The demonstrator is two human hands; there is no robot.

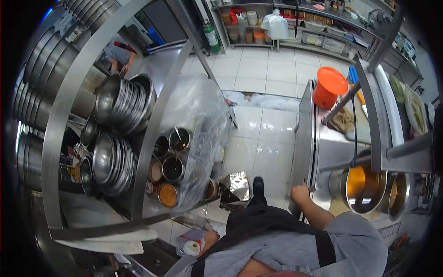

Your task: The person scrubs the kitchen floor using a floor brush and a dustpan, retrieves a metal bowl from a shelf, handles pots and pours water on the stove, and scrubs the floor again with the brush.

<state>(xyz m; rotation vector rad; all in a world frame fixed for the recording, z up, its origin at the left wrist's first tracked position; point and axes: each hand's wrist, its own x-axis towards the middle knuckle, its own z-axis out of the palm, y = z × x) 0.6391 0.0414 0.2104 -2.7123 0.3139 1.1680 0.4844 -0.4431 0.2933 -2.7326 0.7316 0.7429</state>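
Observation:
My right hand [301, 194] is closed in a fist beside the counter's edge. A short metal piece with a rounded end [317, 187] sticks out of it toward the counter; its kind is not clear. Low near my waist, my left hand [211, 240] has its fingers curled and partly hidden. It is at the side of a clear plastic container [190, 243] with something white and red in it, and seems to hold its edge. Two large metal pots [366, 191] stand to the right of my right hand.
A metal rack [60, 138] at left bears stacked steel bowls [113, 161] and several sauce containers [173, 167] beside plastic sheeting. A foil-covered box [234, 187] lies by my foot. An orange bucket [330, 87] stands on the right counter. Another person's arm [129, 60] shows behind the rack.

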